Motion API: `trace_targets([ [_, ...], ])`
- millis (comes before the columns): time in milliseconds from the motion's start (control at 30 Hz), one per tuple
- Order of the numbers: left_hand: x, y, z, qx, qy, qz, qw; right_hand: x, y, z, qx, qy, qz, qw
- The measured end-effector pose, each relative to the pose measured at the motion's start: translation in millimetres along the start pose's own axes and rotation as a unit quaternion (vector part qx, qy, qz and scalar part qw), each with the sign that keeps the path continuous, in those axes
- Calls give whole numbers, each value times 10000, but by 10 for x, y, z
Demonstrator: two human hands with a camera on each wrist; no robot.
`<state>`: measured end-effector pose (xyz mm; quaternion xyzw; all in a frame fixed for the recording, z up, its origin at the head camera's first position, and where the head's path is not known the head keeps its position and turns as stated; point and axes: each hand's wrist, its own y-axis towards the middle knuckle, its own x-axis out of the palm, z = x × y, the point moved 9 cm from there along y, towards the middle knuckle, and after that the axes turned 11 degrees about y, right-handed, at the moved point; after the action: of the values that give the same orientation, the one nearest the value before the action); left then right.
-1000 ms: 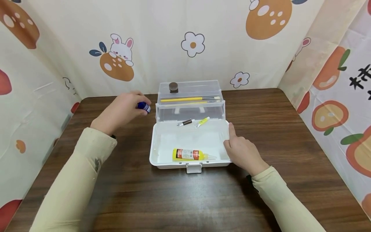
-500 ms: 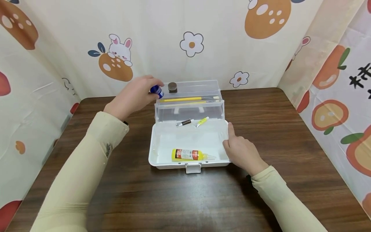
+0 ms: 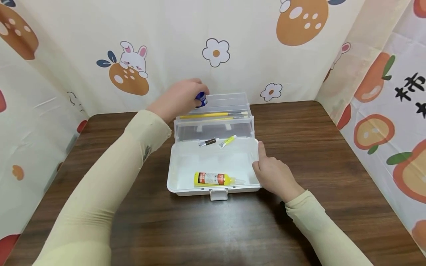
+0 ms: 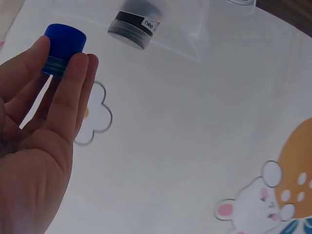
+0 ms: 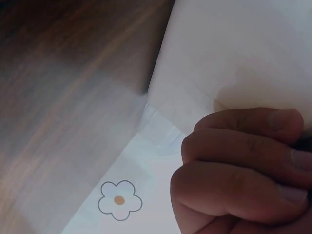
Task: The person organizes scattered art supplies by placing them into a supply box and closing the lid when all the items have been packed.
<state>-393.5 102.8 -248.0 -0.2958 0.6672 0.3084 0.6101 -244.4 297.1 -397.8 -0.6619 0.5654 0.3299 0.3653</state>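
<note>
My left hand pinches a small blue jar between thumb and fingertips, over the clear upper tray of an open white storage box. In the left wrist view the blue jar hangs beside a dark jar with a label, apart from it. My right hand grips the box's right side, with its index finger straight along the rim and its thumb towards the inside. The right wrist view shows the other fingers curled near the white wall.
Yellow-handled brushes lie in the middle tray. Inside the box are a yellow bottle, a brown-labelled paint tube and a yellow one. A patterned curtain hangs behind the wooden table.
My left hand has carried the blue jar rightwards from beside the box to above its upper tray, now covering the dark jar in the head view. The right hand stays on the box.
</note>
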Motion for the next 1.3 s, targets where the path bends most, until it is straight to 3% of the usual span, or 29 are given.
trace_targets([
  [400,44,361,360,490,341,-172,9981,-23,-7,-15,-133,-37,106,9998],
  [900,284,558,326,343,181,-418,9984,94,7,-62,-234,80,33,9997],
  [1100,20,466,141,-92,-171,193,9996,70,-4,-53,-246,10,88,9997],
  [1200,-119,313,-7,-328,-532,678,9957,25,-14,-27,-199,-1,95,9998],
  [1300,-93,99,-212,-685,-1004,1001,9875,-24,-22,11,-143,-15,87,9999],
])
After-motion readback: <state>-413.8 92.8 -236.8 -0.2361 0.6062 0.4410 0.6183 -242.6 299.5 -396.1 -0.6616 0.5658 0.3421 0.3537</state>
